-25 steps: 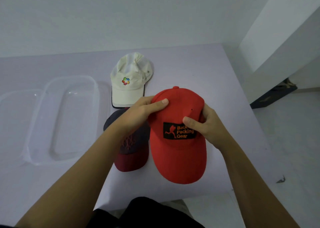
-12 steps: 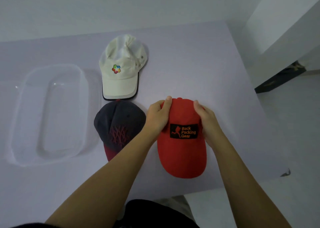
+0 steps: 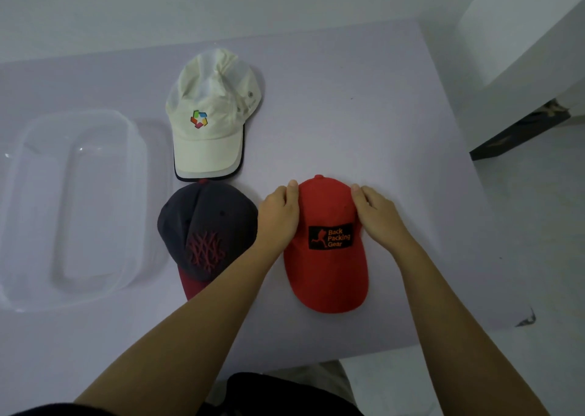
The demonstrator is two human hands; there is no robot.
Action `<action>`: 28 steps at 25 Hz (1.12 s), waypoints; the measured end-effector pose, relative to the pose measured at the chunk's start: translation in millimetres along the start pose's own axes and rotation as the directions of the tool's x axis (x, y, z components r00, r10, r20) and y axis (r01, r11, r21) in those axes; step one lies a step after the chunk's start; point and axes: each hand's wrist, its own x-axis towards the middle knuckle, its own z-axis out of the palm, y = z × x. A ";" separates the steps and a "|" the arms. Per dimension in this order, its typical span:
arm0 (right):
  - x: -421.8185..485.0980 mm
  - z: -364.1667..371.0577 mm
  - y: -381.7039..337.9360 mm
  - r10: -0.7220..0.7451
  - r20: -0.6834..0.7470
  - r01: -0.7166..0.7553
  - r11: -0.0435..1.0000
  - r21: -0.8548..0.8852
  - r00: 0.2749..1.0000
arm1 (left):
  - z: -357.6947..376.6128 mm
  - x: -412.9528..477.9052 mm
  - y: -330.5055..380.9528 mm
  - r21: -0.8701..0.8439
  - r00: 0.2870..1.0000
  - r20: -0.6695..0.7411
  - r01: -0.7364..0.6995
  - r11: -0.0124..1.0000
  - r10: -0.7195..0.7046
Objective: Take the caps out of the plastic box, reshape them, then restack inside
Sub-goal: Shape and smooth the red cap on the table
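Observation:
A red cap point(image 3: 326, 276) with a black "Back Packing Gear" patch lies on the lilac table point(image 3: 364, 115), brim toward me. My left hand point(image 3: 280, 214) lies flat against the left side of its crown and my right hand point(image 3: 378, 214) against the right side, fingers fairly straight. To the left of the red cap sits a dark grey cap point(image 3: 202, 225) with a maroon brim, partly covered by my left forearm. A white cap point(image 3: 210, 121) with a colourful logo lies behind it. The clear plastic box point(image 3: 136, 149) stands at the far left with no cap in it.
The table's right edge and front edge run close to the red cap, with floor beyond. A white wall and a dark doorway base point(image 3: 519, 134) stand at the right.
The red cap has come down from the air onto the table. Both hands have shifted from gripping its crown to lying along its sides.

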 end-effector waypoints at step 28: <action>32.4 -13.3 -8.3 0.043 0.391 -0.130 0.971 0.199 0.919 | -15.1 46.7 12.8 -0.238 0.810 0.579 0.278 0.931 -0.094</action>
